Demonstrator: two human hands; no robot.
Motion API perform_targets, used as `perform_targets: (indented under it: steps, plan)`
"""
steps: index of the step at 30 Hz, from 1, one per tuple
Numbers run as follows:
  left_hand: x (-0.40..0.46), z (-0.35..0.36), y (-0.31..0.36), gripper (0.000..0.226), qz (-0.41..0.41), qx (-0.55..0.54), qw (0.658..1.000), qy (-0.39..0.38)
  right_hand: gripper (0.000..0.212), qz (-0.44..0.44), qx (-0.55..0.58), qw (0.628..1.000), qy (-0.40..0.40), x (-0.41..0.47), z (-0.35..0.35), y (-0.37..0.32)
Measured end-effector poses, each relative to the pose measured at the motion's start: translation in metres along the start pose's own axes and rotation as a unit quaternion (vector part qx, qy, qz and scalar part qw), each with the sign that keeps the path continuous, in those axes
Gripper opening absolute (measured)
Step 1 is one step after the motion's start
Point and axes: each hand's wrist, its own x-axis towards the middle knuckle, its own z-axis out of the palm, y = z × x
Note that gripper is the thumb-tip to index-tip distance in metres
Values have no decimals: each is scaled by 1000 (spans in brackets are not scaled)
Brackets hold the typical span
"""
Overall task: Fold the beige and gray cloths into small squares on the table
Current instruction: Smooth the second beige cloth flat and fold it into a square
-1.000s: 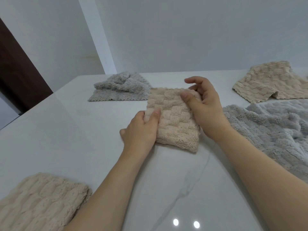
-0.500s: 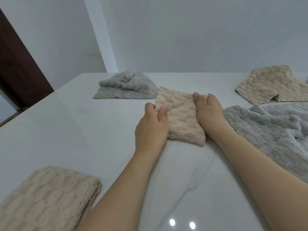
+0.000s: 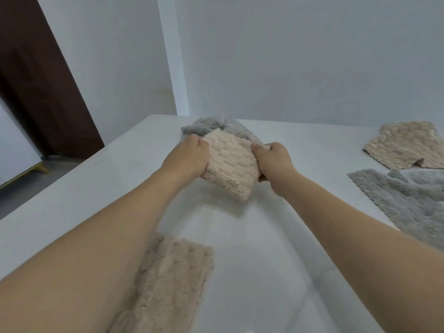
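Since half a second ago the folded beige cloth (image 3: pixel 229 162) is sitting further across the worktop (image 3: pixel 276 248), and it is now overlapping the near edge of the folded gray cloth (image 3: pixel 224 127) that earlier was lying clear behind it. The view is also tilting further down, so the second folded beige cloth (image 3: pixel 168 282) near the front edge is now showing closer to the middle of the picture.

In the head view, the left hand (image 3: pixel 189 158) is gripping the left side of the folded beige cloth, fingers curled over its far left corner, where earlier they were lying flat on top. The right hand (image 3: pixel 274 159) is clamping the right side, thumb on top and fingers tucked under the edge. The cloth is looking roughly rectangular, with its long axis running from the far left towards the near right, and its near corner is pointing down towards the person. Whether it is resting on the worktop or lifted slightly is hard to tell; a soft shadow is lying beneath its near edge.

The gray cloth behind is mostly hidden by the hands and the beige cloth. On the right, an unfolded beige cloth (image 3: pixel 406 145) and a crumpled gray cloth (image 3: pixel 408 198) are being cut off by the picture's edge. The left forearm is covering part of the nearer folded beige cloth.
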Motion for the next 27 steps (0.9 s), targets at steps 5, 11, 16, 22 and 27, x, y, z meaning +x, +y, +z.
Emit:
perform_targets:
  steps: [5,11,16,22,27]
  plan:
    - [20,-51,-102,24,-46,31,998,19,14,-7,-13,997,-73,0,93,-16]
    - [39,-87,-176,23,-89,57,989,106,13,-73,-78,988,-115,18,188,-29]
    - [59,-108,-224,24,-104,81,978,160,16,-142,-157,968,-132,41,246,-27]
    - [69,-119,-271,24,-141,114,966,185,18,-183,-229,942,-163,60,293,-18]
    - [73,-115,-285,23,-165,103,961,197,14,-201,-301,921,-147,69,308,-9]
